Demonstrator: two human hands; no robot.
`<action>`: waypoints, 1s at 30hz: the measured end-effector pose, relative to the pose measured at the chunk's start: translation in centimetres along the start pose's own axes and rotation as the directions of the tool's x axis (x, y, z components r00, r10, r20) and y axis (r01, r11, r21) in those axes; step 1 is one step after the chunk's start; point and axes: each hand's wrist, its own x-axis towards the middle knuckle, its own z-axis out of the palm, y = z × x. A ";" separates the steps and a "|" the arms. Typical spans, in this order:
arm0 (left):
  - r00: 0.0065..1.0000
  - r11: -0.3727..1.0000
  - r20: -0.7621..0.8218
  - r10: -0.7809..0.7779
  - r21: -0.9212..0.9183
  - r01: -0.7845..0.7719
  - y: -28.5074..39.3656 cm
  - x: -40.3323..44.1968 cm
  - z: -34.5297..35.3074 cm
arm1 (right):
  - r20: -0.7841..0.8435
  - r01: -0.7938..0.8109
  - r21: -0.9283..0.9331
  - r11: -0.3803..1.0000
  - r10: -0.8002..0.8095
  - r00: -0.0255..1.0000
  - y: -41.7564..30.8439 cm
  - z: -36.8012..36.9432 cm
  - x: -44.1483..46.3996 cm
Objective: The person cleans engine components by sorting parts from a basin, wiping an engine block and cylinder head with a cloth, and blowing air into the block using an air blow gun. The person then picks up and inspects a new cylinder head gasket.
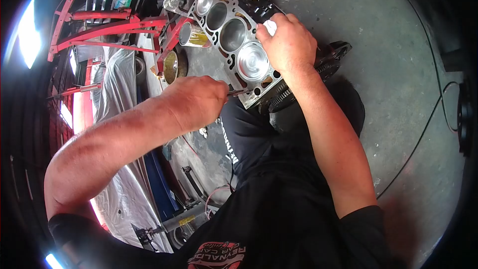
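An engine block [233, 35] with a bare metal deck lies tilted in front of me, its round cylinder bores facing up. Shiny piston tops show in the bores at both ends. My left hand [201, 99] is closed round a thin metal tool [239, 92], whose tip meets the deck at the block's near corner; what kind of tool it is, I cannot make out. On the block's right edge rests my right hand [291, 45], closed on a wad of white cloth [270, 27] that shows between thumb and fingers. Those fingertips are partly hidden.
A red metal stand [114, 32] stands at the left, near a car's front. Beside the block are an open can [191, 35] and a round container [174, 67]. A toothed gear [281, 97] sits at the block's near end. A black cable [423, 144] crosses the floor.
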 end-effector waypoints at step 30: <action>0.681 -0.780 0.583 -0.444 -0.625 0.026 8.9 6.1 57.7 | -0.044 -0.027 -0.228 0.973 0.017 0.999 -1.0 0.3 1.1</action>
